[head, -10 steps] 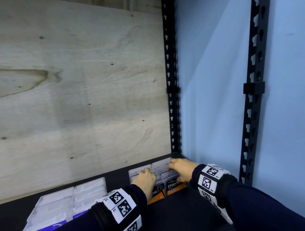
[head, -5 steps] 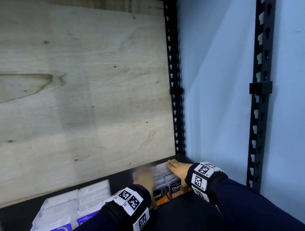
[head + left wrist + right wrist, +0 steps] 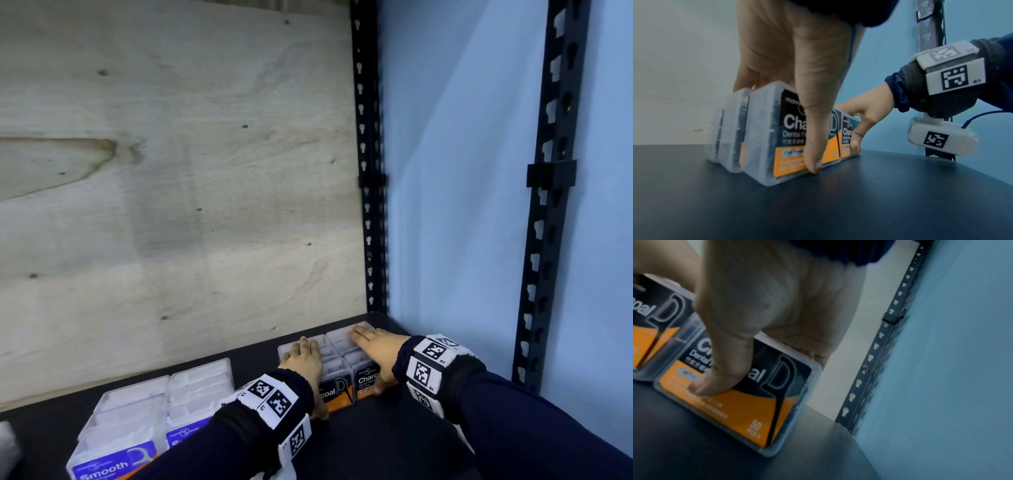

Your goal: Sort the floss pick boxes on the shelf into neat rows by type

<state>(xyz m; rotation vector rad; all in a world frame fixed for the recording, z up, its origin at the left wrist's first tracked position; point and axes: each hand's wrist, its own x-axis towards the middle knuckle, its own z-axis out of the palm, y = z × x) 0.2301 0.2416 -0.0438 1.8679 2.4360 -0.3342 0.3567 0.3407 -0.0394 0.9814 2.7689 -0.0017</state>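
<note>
Two rows of clear floss pick boxes with black and orange Charcoal labels stand side by side in the shelf's back right corner. My left hand (image 3: 310, 373) lies over the left row (image 3: 334, 394). Its thumb (image 3: 813, 146) runs down the front label and its fingers hook behind the back box. My right hand (image 3: 376, 353) covers the right row (image 3: 366, 382), fingers stretched along the tops and thumb (image 3: 719, 379) bent against the front label. In the left wrist view both front boxes show, the left (image 3: 789, 129) and the right (image 3: 847, 134).
Two rows of blue-labelled Smooth boxes (image 3: 113, 459) sit at the front left of the black shelf (image 3: 376, 445). A plywood back panel (image 3: 171, 205) closes the rear. Black slotted uprights (image 3: 368, 171) (image 3: 548, 205) and a blue wall (image 3: 462, 205) bound the right side.
My left hand has slid along its row and its thumb now runs down the front box. My right hand has stretched flatter over its row. The boxes have barely shifted.
</note>
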